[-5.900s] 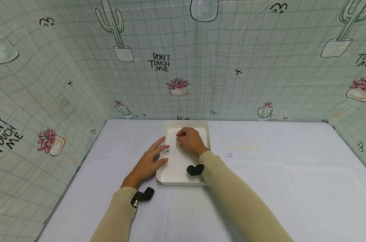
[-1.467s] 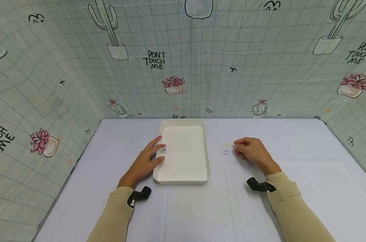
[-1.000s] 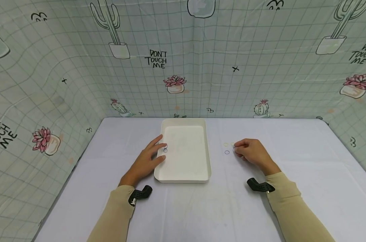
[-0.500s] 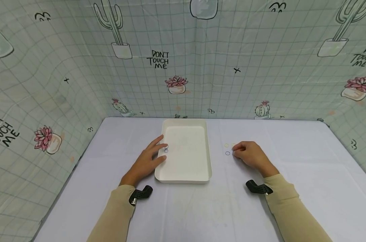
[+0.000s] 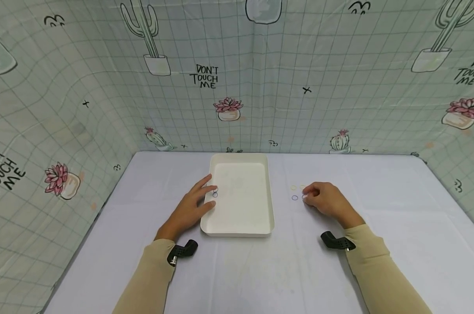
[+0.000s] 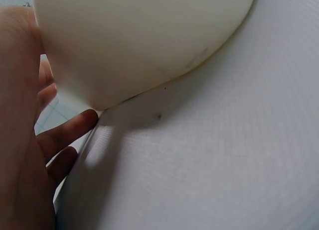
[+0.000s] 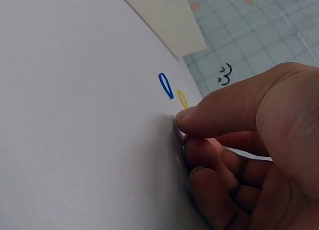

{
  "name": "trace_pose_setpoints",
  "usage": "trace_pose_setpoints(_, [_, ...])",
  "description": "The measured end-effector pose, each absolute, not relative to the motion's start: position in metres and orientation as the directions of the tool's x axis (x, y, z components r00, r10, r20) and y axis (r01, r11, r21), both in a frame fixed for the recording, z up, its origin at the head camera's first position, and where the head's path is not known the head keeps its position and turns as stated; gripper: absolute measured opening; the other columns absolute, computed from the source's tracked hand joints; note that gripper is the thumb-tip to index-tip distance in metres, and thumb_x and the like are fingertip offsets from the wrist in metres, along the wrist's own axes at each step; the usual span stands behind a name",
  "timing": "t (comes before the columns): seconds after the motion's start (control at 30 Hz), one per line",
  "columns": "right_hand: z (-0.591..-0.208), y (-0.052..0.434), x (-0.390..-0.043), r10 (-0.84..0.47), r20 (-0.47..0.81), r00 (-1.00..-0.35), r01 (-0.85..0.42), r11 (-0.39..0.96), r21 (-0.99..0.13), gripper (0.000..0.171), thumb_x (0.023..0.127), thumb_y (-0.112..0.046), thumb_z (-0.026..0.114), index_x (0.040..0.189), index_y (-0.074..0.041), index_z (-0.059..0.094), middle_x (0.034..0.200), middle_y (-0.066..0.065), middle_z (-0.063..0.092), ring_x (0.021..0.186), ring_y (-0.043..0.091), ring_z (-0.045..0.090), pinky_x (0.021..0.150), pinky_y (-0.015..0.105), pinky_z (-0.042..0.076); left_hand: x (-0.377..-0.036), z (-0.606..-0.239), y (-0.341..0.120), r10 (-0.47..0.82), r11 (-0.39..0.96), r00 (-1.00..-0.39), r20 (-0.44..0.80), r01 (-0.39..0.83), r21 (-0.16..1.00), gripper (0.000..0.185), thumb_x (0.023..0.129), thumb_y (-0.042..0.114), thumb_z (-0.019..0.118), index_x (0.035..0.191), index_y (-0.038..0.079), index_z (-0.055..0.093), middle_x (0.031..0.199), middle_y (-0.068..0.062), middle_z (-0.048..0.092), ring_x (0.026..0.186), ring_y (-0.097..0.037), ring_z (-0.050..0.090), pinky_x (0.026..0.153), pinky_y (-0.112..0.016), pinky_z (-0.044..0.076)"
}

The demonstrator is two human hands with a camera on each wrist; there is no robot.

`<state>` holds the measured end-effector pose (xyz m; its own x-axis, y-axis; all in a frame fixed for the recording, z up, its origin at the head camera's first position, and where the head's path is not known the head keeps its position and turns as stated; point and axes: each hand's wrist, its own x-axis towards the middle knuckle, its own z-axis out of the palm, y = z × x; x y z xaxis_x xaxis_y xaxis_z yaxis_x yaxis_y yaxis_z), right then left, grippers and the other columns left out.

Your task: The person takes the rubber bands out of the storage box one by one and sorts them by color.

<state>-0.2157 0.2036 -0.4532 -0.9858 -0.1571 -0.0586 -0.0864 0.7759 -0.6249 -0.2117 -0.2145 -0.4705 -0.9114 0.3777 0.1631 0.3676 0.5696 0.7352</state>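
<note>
My right hand [image 5: 306, 195] rests on the white table to the right of a white tray [image 5: 242, 218], fingers curled. In the right wrist view its thumb and forefinger [image 7: 199, 121] pinch a small pale ring against the tabletop. Just left of the fingertips lie a blue ring [image 5: 294, 198] [image 7: 166, 85] and a yellow ring [image 5: 293, 188] [image 7: 182, 99]. My left hand [image 5: 190, 207] lies flat with straight fingers on the tray's left rim [image 6: 139, 46]. Two small rings [image 5: 215, 192] lie in the tray near those fingertips.
The white table [image 5: 260, 270] is walled on three sides by a cactus-print curtain [image 5: 260, 87]. A black camera mount sits on each wrist [image 5: 182, 252] [image 5: 335, 241]. Any rings under my right hand are hidden.
About six seconds ago my right hand was over the tray; since then it has moved right to the row of rings. In the last second it has only shifted slightly. The left hand has stayed put.
</note>
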Motion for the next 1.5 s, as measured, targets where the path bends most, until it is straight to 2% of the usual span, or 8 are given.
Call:
trace_pose_setpoints(0.2, [-0.455, 0.205, -0.215, -0.159, -0.028, -0.987, -0.107, 0.778, -0.619, 0.020, 0.089, -0.012, 0.065, 0.107, -0.004, 0.072, 0.083, 0.002, 0.061, 0.078, 0.020, 0.053, 0.071, 0.034, 0.043, -0.212, -0.472, -0.214, 0.385, 0.568, -0.905, 0.181, 0.387, 0.727, 0.048, 0.097, 0.025, 0.064, 0.142, 0.011, 0.058, 0.165, 0.003, 0.024, 0.150, -0.028, 0.022, 0.115, -0.058, 0.025])
trace_pose_setpoints(0.43, [-0.455, 0.208, -0.215, -0.157, 0.009, -0.988, -0.129, 0.775, -0.618, 0.022, 0.090, -0.014, 0.067, 0.109, -0.005, 0.072, 0.084, 0.002, 0.063, 0.078, 0.020, 0.054, 0.071, 0.035, 0.044, -0.213, -0.470, -0.211, 0.381, 0.569, -0.908, 0.176, 0.380, 0.729, 0.048, 0.097, 0.025, 0.064, 0.142, 0.012, 0.057, 0.164, 0.007, 0.024, 0.150, -0.024, 0.021, 0.116, -0.056, 0.024])
trace_pose_setpoints(0.57, [-0.458, 0.208, -0.214, -0.130, 0.005, -0.991, -0.102, 0.755, -0.648, 0.025, 0.092, -0.019, 0.068, 0.111, -0.004, 0.071, 0.085, 0.002, 0.066, 0.076, 0.019, 0.058, 0.070, 0.035, 0.046, -0.211, -0.472, -0.212, 0.377, 0.578, -0.911, 0.170, 0.374, 0.725, 0.047, 0.096, 0.023, 0.065, 0.141, 0.010, 0.058, 0.164, 0.004, 0.025, 0.150, -0.027, 0.022, 0.115, -0.058, 0.025])
trace_pose_setpoints(0.73, [-0.461, 0.206, -0.211, -0.121, -0.023, -0.992, -0.070, 0.709, -0.701, 0.028, 0.093, -0.018, 0.068, 0.115, -0.002, 0.068, 0.084, 0.003, 0.069, 0.068, 0.017, 0.061, 0.065, 0.034, 0.049, -0.207, -0.475, -0.215, 0.373, 0.587, -0.913, 0.167, 0.371, 0.719, 0.046, 0.096, 0.022, 0.065, 0.141, 0.011, 0.059, 0.164, 0.006, 0.025, 0.150, -0.025, 0.022, 0.116, -0.056, 0.025])
trace_pose_setpoints(1.0, [-0.461, 0.201, -0.211, -0.115, 0.017, -0.993, -0.089, 0.664, -0.742, 0.025, 0.094, -0.017, 0.068, 0.113, -0.001, 0.068, 0.076, 0.004, 0.066, 0.065, 0.019, 0.059, 0.062, 0.032, 0.048, -0.205, -0.476, -0.217, 0.372, 0.583, -0.912, 0.173, 0.375, 0.721, 0.046, 0.097, 0.023, 0.064, 0.141, 0.011, 0.058, 0.164, 0.006, 0.025, 0.150, -0.026, 0.022, 0.116, -0.057, 0.025])
trace_pose_setpoints(1.27, [-0.456, 0.194, -0.213, -0.066, 0.077, -0.995, -0.101, 0.581, -0.808, 0.023, 0.094, -0.015, 0.068, 0.112, -0.001, 0.068, 0.082, 0.009, 0.067, 0.070, 0.022, 0.061, 0.059, 0.029, 0.052, -0.208, -0.470, -0.215, 0.376, 0.577, -0.908, 0.186, 0.387, 0.719, 0.046, 0.097, 0.021, 0.065, 0.142, 0.011, 0.057, 0.165, 0.003, 0.024, 0.150, -0.027, 0.022, 0.116, -0.057, 0.024])
trace_pose_setpoints(1.5, [-0.458, 0.195, -0.214, -0.057, 0.074, -0.996, -0.094, 0.555, -0.826, 0.020, 0.094, -0.014, 0.067, 0.110, -0.002, 0.069, 0.081, 0.009, 0.067, 0.069, 0.022, 0.062, 0.060, 0.028, 0.053, -0.210, -0.470, -0.213, 0.380, 0.575, -0.907, 0.182, 0.386, 0.721, 0.047, 0.097, 0.022, 0.065, 0.142, 0.011, 0.057, 0.165, 0.003, 0.024, 0.150, -0.027, 0.021, 0.115, -0.058, 0.024])
